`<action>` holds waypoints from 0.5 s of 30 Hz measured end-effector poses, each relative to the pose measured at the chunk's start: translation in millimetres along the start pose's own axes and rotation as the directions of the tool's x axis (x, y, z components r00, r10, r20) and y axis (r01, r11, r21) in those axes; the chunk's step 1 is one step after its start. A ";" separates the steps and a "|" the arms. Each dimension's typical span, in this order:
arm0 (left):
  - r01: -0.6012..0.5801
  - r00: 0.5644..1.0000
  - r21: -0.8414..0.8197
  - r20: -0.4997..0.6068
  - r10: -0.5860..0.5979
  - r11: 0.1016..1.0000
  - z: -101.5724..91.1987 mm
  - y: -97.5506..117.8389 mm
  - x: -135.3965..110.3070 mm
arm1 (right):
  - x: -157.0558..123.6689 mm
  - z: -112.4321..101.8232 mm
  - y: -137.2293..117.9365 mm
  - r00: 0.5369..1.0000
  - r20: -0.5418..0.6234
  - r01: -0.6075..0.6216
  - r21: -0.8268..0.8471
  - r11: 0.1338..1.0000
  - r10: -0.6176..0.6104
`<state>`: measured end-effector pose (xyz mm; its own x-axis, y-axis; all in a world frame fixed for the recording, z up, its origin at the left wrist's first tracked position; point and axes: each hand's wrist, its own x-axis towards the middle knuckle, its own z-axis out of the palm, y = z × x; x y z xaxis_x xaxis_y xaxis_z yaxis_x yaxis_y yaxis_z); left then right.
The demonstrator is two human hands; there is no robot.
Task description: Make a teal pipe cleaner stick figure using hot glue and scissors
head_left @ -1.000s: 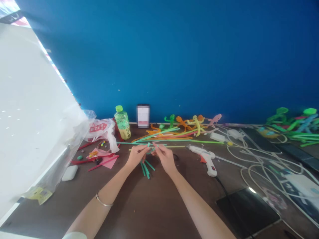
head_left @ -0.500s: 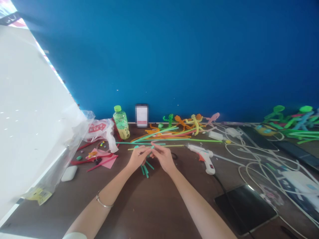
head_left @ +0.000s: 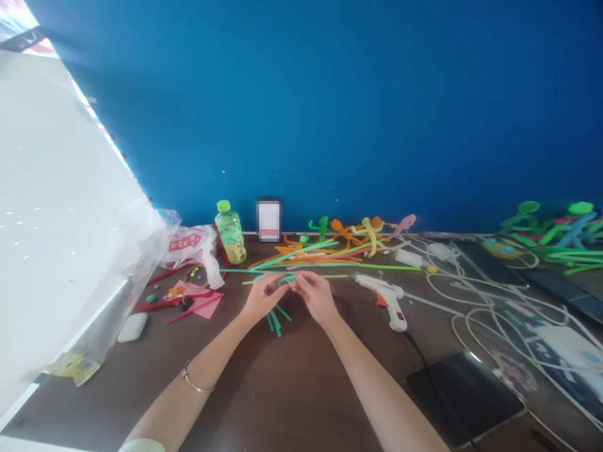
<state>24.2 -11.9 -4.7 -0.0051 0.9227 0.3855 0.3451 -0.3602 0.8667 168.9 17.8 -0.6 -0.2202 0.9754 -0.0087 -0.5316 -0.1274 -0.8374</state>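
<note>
My left hand and my right hand meet over the middle of the table, fingertips pinched close together. Between them is a small piece of teal pipe cleaner, partly hidden by the fingers. Under the hands lie several short cut teal pipe cleaner pieces. Just behind, long pipe cleaners in teal, orange, pink and green are spread in a loose pile. Right of my right hand, a white glue gun lies on its side.
Pipe cleaner figures and a propped phone line the blue wall. A green-capped bottle stands left, by a plastic bag and pink paper. To the right are a dark tablet and tangled white cables.
My right hand has shifted slightly right and its fingers have changed their hold. More teal pipe cleaner shows between the two hands. The things on the table lie as before.
</note>
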 end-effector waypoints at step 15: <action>-0.069 0.994 0.064 -0.077 0.074 0.996 -3.0 -1.3 -0.8 | -0.2 0.1 5.9 0.999 -0.038 -0.003 -0.012 1.000 0.002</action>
<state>21.0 -12.6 -5.2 -0.0520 0.8803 0.4716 0.4037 -0.4134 0.8162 165.7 16.8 -5.5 -0.1900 0.9813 -0.0313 -0.5211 -0.1279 -0.8438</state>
